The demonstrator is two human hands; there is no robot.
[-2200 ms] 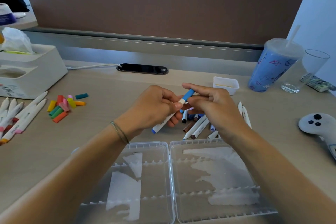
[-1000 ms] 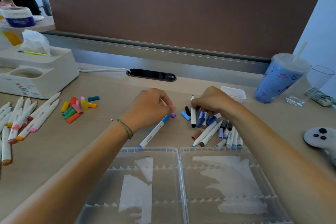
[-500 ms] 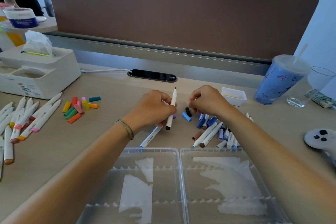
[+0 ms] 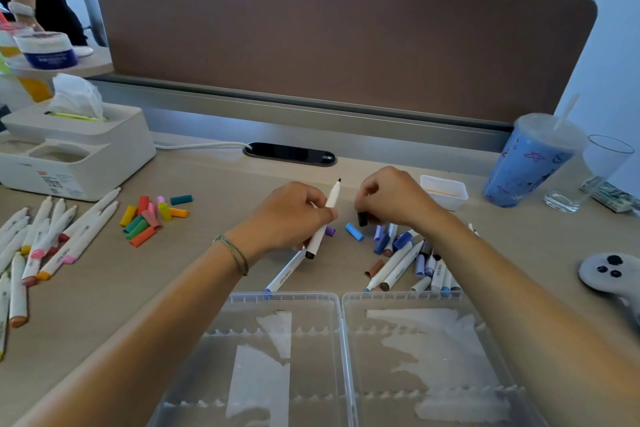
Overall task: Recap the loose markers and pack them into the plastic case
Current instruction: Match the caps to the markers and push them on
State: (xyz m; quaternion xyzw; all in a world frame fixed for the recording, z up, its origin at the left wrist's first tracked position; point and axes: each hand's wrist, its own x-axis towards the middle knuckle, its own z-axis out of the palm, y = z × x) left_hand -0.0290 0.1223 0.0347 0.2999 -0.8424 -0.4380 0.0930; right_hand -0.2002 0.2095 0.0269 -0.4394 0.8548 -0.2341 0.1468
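My left hand [image 4: 289, 213] grips a white marker [image 4: 323, 218] with a bare black tip pointing up and away. My right hand [image 4: 391, 198] pinches a black cap [image 4: 362, 218] just to the right of that marker. A blue-capped marker [image 4: 285, 272] lies on the desk below my left hand. Loose blue [image 4: 354, 231] and purple [image 4: 329, 230] caps lie between my hands. A heap of blue, purple and brown markers and caps [image 4: 408, 260] sits under my right forearm. The open clear plastic case [image 4: 341, 302] lies nearest me with no markers in it.
Warm-coloured caps [image 4: 152, 215] and several white markers [image 4: 41, 243] lie at the left. A white tissue box [image 4: 79, 149] stands behind them. A small white tray [image 4: 443, 191], a blue cup [image 4: 526, 163], a glass [image 4: 588, 173] and a white controller [image 4: 609, 274] are at the right.
The blue marker was capped and laid on the desk. My left hand took up a black-tipped marker and raised it. My right hand picked a black cap from the heap.
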